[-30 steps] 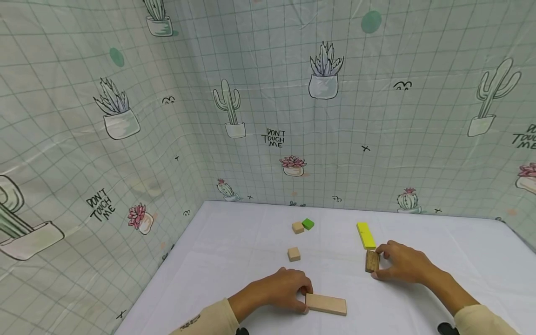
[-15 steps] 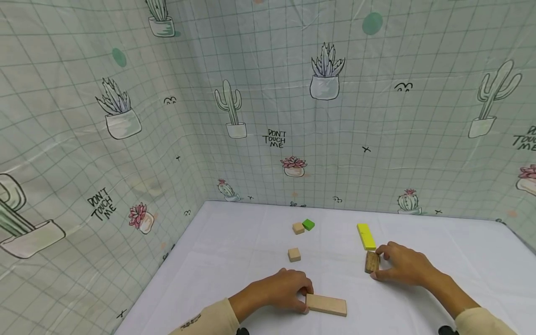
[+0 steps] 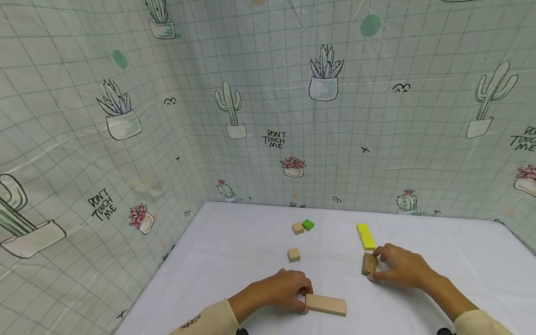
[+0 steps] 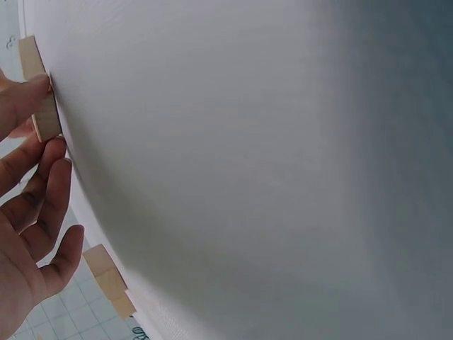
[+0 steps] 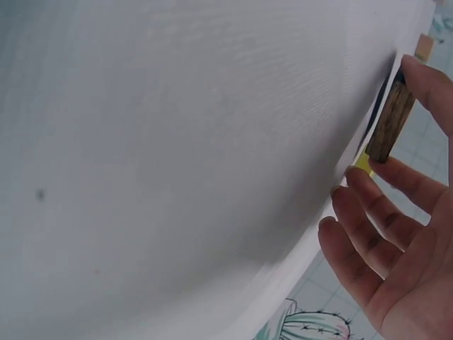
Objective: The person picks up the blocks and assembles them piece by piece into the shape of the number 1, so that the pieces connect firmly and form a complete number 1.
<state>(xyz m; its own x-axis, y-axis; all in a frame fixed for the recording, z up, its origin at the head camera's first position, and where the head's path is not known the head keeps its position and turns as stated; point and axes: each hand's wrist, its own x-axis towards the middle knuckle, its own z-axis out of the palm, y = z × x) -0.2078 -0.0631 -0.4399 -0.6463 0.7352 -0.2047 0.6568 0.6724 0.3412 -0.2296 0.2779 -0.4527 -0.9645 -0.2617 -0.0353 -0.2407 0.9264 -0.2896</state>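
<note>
A flat, pale wooden plank (image 3: 326, 304) lies on the white cloth, and my left hand (image 3: 283, 289) holds its left end between thumb and fingers. The left wrist view shows the thumb on the side of this pale plank (image 4: 47, 117). Over to the right, my right hand (image 3: 400, 266) pinches a short dark brown wooden block (image 3: 369, 264) by its two ends. In the right wrist view the dark block (image 5: 391, 120) sits between thumb and index finger, the other fingers spread. Just beyond it lies a yellow plank (image 3: 365, 237).
A small pale cube (image 3: 294, 254) sits ahead of the left hand. Farther back, another pale cube (image 3: 298, 228) stands beside a green cube (image 3: 308, 224). A cactus-print curtain (image 3: 259, 107) hangs behind and to the left of the white table (image 3: 234, 242).
My right hand has moved slightly left and nearer with the dark block, widening its gap from the yellow plank. The left hand and pale plank have stayed put.
</note>
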